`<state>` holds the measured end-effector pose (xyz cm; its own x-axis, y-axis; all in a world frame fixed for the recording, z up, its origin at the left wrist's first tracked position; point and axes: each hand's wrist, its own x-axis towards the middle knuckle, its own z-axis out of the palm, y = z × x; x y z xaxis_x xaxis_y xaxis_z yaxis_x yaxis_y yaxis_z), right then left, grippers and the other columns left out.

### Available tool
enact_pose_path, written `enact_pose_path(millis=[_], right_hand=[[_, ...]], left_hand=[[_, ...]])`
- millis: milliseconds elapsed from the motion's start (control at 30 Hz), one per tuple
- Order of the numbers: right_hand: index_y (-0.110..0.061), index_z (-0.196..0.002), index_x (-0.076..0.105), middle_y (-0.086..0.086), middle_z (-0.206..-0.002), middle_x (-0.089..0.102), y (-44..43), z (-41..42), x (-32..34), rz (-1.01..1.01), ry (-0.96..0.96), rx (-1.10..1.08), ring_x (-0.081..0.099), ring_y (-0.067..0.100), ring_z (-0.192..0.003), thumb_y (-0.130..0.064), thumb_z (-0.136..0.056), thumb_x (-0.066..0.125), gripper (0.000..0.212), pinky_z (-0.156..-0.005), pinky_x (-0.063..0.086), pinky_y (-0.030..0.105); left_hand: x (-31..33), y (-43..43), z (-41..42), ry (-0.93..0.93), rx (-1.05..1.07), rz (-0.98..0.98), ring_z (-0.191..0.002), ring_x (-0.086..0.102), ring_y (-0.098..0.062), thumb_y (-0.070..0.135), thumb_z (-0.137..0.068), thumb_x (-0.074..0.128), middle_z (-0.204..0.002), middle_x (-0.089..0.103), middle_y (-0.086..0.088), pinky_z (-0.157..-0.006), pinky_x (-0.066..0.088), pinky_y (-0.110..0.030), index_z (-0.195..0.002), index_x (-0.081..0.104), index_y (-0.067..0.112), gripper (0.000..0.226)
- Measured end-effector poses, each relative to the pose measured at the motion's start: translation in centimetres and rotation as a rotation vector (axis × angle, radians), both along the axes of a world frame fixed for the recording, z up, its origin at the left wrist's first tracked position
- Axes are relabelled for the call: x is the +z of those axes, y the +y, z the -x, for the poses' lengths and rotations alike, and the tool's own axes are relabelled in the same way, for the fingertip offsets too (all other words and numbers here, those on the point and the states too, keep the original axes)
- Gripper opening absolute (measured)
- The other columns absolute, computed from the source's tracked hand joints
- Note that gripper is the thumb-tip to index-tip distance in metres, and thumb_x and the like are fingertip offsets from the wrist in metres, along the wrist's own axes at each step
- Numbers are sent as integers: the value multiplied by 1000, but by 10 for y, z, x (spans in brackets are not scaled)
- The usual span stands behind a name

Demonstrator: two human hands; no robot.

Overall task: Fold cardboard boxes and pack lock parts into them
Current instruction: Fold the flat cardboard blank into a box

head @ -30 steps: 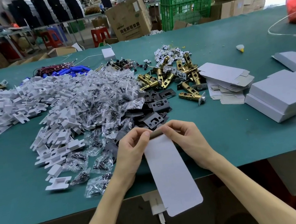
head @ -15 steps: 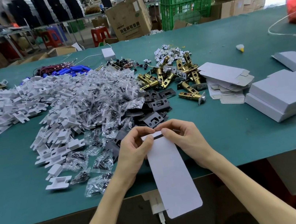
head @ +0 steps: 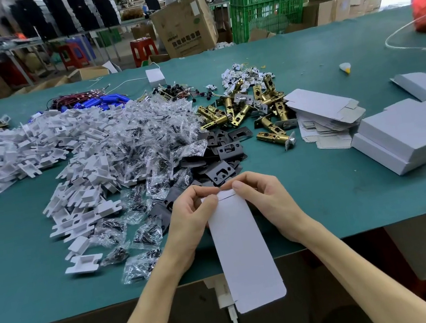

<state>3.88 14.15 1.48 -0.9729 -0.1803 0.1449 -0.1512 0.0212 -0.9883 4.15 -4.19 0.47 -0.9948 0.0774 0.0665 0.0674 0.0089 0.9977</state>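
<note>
Both hands, left hand [head: 187, 220] and right hand [head: 265, 203], pinched the far end flap of a long, flat-sided white cardboard box [head: 244, 250] above the green table [head: 322, 200].

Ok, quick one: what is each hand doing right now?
Left hand: pinching the far end of the white box, thumb on top.
Right hand: pinching the same end of the box, at its flap.

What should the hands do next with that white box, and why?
Probably press the end flap fully in. The left hand and right hand both pinch the white box at its far end, where a thin seam shows, so that end looks not quite shut.
</note>
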Motion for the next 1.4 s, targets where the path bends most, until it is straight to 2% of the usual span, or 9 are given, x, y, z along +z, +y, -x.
enact_pose_path(millis=[100, 300, 533, 700, 800, 1000, 1200, 1300, 1400], right_hand=[[-12, -108, 72, 6, -101, 72, -1, 0, 0, -35, 12, 23, 64, 10, -86, -18, -103, 61, 13, -74, 51, 23], [-13, -120, 63, 10, -115, 69, -1, 0, -1, 2, 1, 61, 69, 23, -98, -11, -94, 72, 27, -85, 58, 39], [-8, -110, 53, 20, -119, 63, -4, 1, -2, 43, -40, 1, 68, 21, -85, -6, -89, 77, 32, -78, 58, 44], [-4, -102, 57, 7, -103, 72, -2, 1, -4, 48, -20, 20, 72, 16, -81, -8, -86, 80, 28, -70, 60, 35], [-6, -98, 58, 4, -101, 73, -1, 1, -4, 65, -18, 26, 76, 23, -85, -10, -85, 81, 27, -70, 62, 39], [-10, -93, 56, 7, -109, 71, -2, 2, -6, 75, -17, 5, 76, 28, -86, -12, -83, 83, 29, -75, 61, 50], [0, -91, 56, 2, -103, 73, -2, 1, -4, 71, -4, -14, 74, 18, -78, -4, -84, 81, 27, -66, 59, 29], [2, -90, 56, 9, -105, 72, -1, 0, -3, 67, -1, -14, 73, 20, -79, -4, -84, 81, 27, -68, 61, 33], [-2, -88, 56, 18, -108, 70, -1, -1, -2, 44, -4, -15, 70, 27, -81, -7, -83, 82, 27, -74, 59, 47]], left_hand=[[-1, 0, 1, -2, 27, -21, -83, 60, -21, 30, -85, 68, -102, 69, -27, -69, 50, -30, -102, 71, 10, 27], [-4, 1, 4, -7, 65, -72, -81, 61, -21, 27, -87, 69, -93, 70, -21, -69, 51, -30, -104, 70, 7, 26], [-5, 0, 6, 9, 72, -93, -67, 60, -8, 23, -88, 81, -76, 69, 5, -60, 50, -20, -91, 66, 6, 22], [-2, -1, 5, 49, 21, -70, -75, 61, -13, 26, -88, 72, -88, 71, -2, -65, 52, -23, -95, 71, 10, 18], [-1, -2, 3, 30, -32, -87, -78, 68, -17, 24, -92, 69, -97, 77, -8, -66, 57, -27, -103, 78, 14, 18], [-1, -1, 3, 7, 0, -99, -74, 69, -18, 22, -91, 73, -93, 78, -11, -63, 57, -27, -96, 80, 16, 11], [2, -1, 2, 26, 0, -79, -73, 69, -16, 14, -96, 73, -92, 78, -11, -63, 57, -24, -96, 81, 13, 9], [4, -2, 1, 6, -18, -66, -75, 69, -18, 18, -94, 75, -93, 78, -11, -66, 56, -27, -92, 80, 13, 7], [9, -5, 3, -52, -86, -58, -80, 67, -22, 19, -92, 76, -95, 77, -16, -71, 55, -30, -85, 75, 13, 10]])
